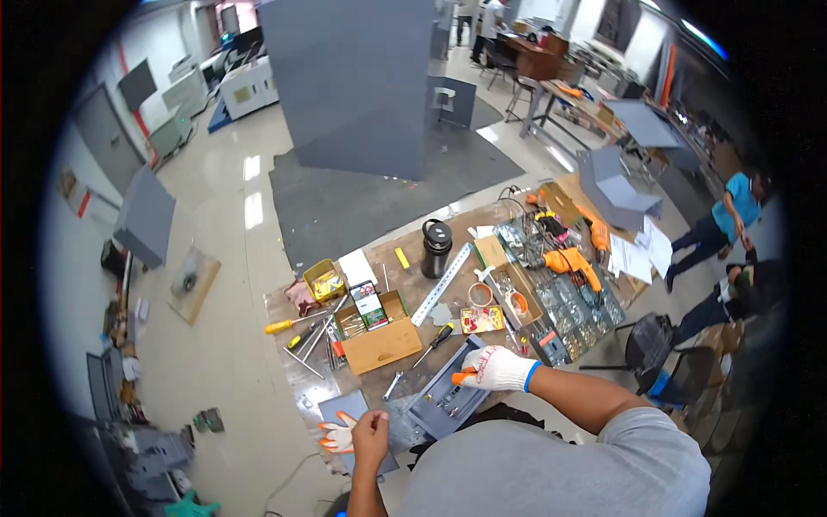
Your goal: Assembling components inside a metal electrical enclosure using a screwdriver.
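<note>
My left hand (371, 438) is bare, its fingers curled closed beside a white work glove (341, 435) with orange fingertips. The glove's cuff end meets my hand; whether I grip it is hidden. Beneath both lies a flat grey metal plate (345, 405). My right hand (498, 369) wears a matching white glove with a blue cuff. Its orange fingertips are closed together over a long grey metal tray (469, 403) holding small metal parts; anything between the fingertips is too small to make out. A wrench (393, 385) and a yellow-and-black screwdriver (433, 345) lie just beyond the tray.
An open cardboard box (383, 346), a black flask (437, 250), a perforated metal strip (443, 284) and an orange drill (573, 265) beside compartments of fasteners crowd the bench. A tall grey panel (353, 86) stands beyond. Another person (736, 207) is at the right.
</note>
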### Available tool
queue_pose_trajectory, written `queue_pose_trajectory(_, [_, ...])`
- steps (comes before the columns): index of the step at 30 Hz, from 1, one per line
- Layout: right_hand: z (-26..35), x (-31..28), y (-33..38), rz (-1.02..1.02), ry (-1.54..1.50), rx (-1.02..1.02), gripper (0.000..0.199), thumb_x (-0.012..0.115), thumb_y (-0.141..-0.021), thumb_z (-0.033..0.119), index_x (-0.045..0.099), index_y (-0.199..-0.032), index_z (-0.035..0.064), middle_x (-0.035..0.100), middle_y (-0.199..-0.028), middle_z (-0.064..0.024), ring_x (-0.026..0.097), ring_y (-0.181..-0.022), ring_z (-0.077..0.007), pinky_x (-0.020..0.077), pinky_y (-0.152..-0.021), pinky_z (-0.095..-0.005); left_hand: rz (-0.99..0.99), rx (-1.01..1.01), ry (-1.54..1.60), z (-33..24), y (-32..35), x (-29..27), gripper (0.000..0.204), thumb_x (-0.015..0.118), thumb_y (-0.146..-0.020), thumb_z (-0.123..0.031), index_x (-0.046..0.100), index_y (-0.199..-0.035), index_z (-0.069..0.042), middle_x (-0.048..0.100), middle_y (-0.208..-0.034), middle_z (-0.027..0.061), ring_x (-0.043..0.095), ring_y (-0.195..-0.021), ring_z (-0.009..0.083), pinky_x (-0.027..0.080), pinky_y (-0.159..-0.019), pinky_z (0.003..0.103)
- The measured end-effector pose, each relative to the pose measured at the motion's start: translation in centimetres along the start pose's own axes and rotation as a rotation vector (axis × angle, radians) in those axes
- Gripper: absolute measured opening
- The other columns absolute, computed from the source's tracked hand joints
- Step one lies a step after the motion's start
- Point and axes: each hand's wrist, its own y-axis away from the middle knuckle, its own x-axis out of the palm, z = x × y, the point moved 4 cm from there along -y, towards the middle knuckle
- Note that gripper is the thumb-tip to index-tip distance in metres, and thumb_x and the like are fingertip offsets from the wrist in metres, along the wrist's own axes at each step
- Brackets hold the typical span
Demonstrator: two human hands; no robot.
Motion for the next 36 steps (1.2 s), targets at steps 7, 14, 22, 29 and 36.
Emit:
queue_pose_trajectory(7, [0.6,-0.2,2.4,-0.484,-0.201,-0.303,0.031,0.074,-0.094,0.034,0.078,-0.107,0.0064,0.075,-0.102,-0.016,0.074,-0.098,-0.0336,0.059,-0.088,-0.0415,-0.115,0.38,-0.079,-15.8,-2.0,-8.1,0.015,0.067,-0.1,-0.015,0.072,-0.104,0.0,0.071,-0.096,0.005,0.064,-0.089,0.0137,0.051,-0.083,0.029])
queue_pose_trajectory(14, [6.6,-19.4,23.3,-1.428,-1.018,-0.367,0.02,0.076,-0.096,0.028,0.079,-0.103,0.0098,0.076,-0.098,-0.0117,0.072,-0.09,-0.0244,0.0574,-0.084,-0.0413,-0.359,1.527,0.199,-40.8,7.4,-13.3,0.031,0.061,-0.106,-0.038,0.063,-0.114,-0.008,0.062,-0.091,0.0086,0.059,-0.078,0.023,0.049,-0.074,0.039])
queue_pose_trajectory(22, [6.7,-20.5,26.9,-1.242,-1.084,-0.305,0.034,0.074,-0.097,0.031,0.072,-0.118,0.0044,0.074,-0.11,-0.0154,0.072,-0.098,-0.0266,0.058,-0.087,-0.0404,-0.071,1.085,0.104,-45.2,12.5,-12.5,0.038,0.042,-0.112,-0.031,0.056,-0.145,-0.017,0.064,-0.11,0.0066,0.067,-0.089,0.0292,0.051,-0.08,0.047])
queue_pose_trajectory(29, [5.7,-20.2,26.8,-1.038,-1.271,-0.327,0.05,0.072,-0.097,0.034,0.066,-0.133,-0.0009,0.073,-0.122,-0.0192,0.072,-0.106,-0.0289,0.0587,-0.091,-0.0396,-0.033,0.922,0.09,-42.8,8.2,-12.0,0.03,0.056,-0.105,-0.02,0.064,-0.131,-0.006,0.07,-0.114,0.0141,0.07,-0.097,0.0263,0.055,-0.087,0.042])
queue_pose_trajectory(36, [2.9,-13.2,14.3,-0.516,-0.668,0.302,0.042,0.073,-0.095,0.032,0.075,-0.122,-0.0004,0.077,-0.095,-0.0124,0.072,-0.08,-0.0143,0.0581,-0.075,-0.0298,0.184,0.522,-0.175,-33.8,-1.8,-5.5,0.038,0.07,-0.1,-0.025,0.069,-0.127,0.003,0.074,-0.118,0.0173,0.072,-0.108,0.0277,0.056,-0.095,0.039])
